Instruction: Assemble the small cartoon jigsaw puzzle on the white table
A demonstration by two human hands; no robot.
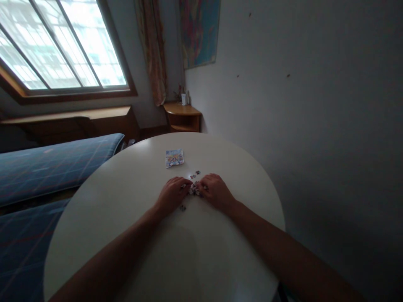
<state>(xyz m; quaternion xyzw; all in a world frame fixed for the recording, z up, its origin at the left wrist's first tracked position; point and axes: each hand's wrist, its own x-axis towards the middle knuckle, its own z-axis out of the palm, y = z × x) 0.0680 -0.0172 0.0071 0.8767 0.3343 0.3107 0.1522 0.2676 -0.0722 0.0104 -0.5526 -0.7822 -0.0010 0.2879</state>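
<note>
A small heap of jigsaw puzzle pieces (194, 189) lies on the white round table (119, 201) between my two hands. My left hand (172, 193) curls in from the left, its fingers closed about pieces at the heap's edge. From the other side my right hand (217, 192) bends its fingers over more pieces, and one shows beside them. Just beyond the heap lie a few loose pieces (197, 172), and a single puzzle piece (183, 207) rests nearer me by my left wrist. My fingertips partly hide the heap.
A small printed picture sheet (174, 158) lies farther back on the table. Blue checked cushions (56, 167) stand along the left. A bare wall (315, 126) rises close on the right, and a wooden corner shelf (182, 110) stands behind the table.
</note>
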